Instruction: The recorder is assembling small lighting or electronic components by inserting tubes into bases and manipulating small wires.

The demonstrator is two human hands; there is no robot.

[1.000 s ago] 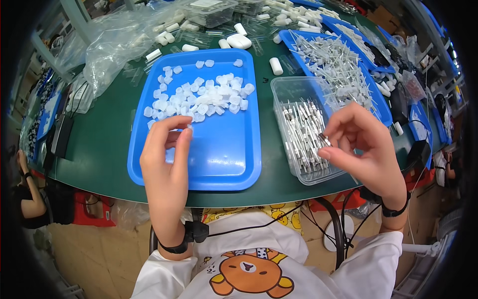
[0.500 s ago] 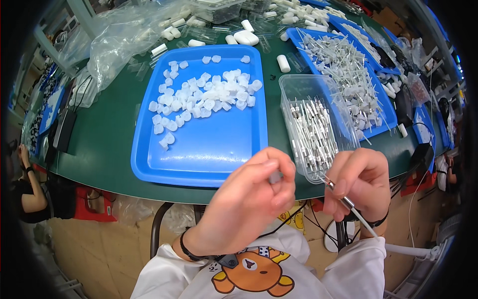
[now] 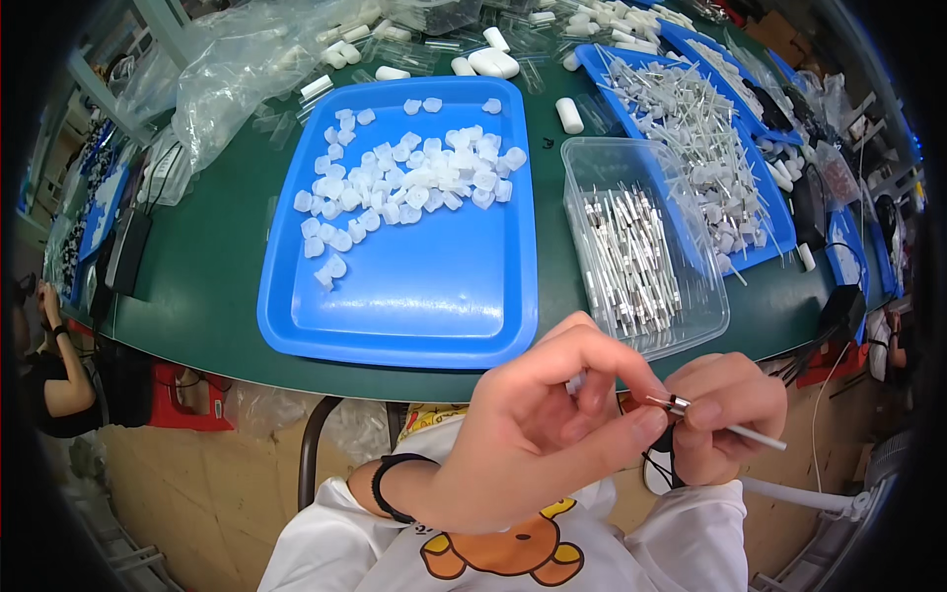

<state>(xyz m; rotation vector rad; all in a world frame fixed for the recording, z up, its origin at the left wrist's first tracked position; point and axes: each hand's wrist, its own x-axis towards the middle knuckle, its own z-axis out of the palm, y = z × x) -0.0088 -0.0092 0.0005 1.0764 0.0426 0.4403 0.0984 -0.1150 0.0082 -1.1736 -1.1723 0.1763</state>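
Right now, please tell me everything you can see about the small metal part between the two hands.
The small metal part is a short silvery sleeve with a darker band, fixed on a thin white rod that sticks out to the right and slightly downward. It is held in the air, below the near edge of the green table. The right hand pinches it, and the left hand touches its left end with the fingertips. Finer detail is too small to tell.

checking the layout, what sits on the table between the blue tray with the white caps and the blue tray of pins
In the head view, a clear plastic bin of metal-tipped rods stands between the blue tray and the pin tray.
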